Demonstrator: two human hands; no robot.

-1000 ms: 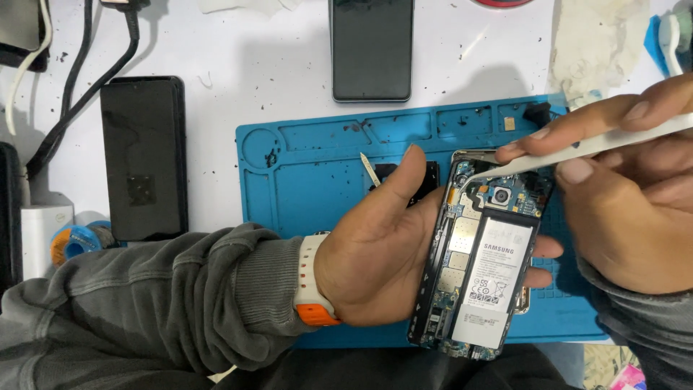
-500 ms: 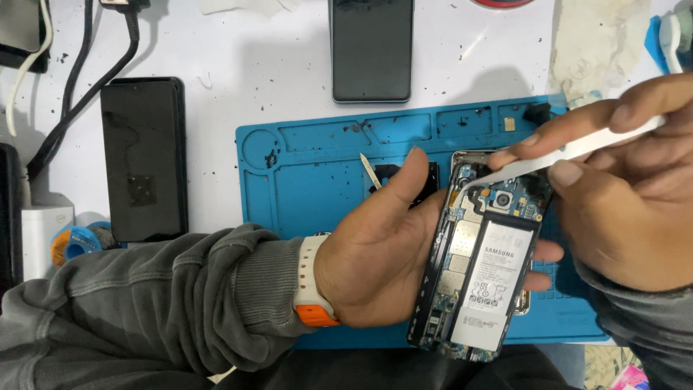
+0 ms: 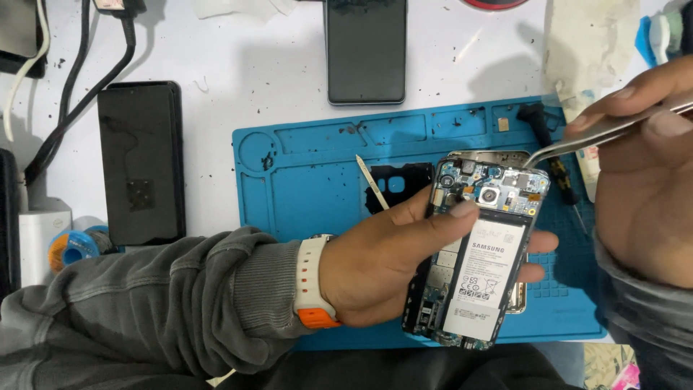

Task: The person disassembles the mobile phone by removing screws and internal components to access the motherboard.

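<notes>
My left hand (image 3: 393, 253) grips an opened phone (image 3: 480, 253) with its back cover off, so the white battery and the circuit board with camera module show. The thumb rests on the board's upper left. My right hand (image 3: 646, 180) pinches metal tweezers (image 3: 599, 137), whose tip sits at the phone's top right corner. Both hands hover over a blue repair mat (image 3: 325, 180). The left wrist carries a white and orange watch (image 3: 314, 285).
A thin white pry tool (image 3: 372, 180) and a black phone part (image 3: 401, 188) lie on the mat, with a dark screwdriver (image 3: 552, 155) at its right. Beyond the mat lies a black phone (image 3: 366, 50); a black slab (image 3: 142, 162), cables and a solder spool (image 3: 72, 245) sit left.
The tweezers' tip has shifted right, from over the camera area to the phone's top right corner. My left hand and the phone have barely moved.
</notes>
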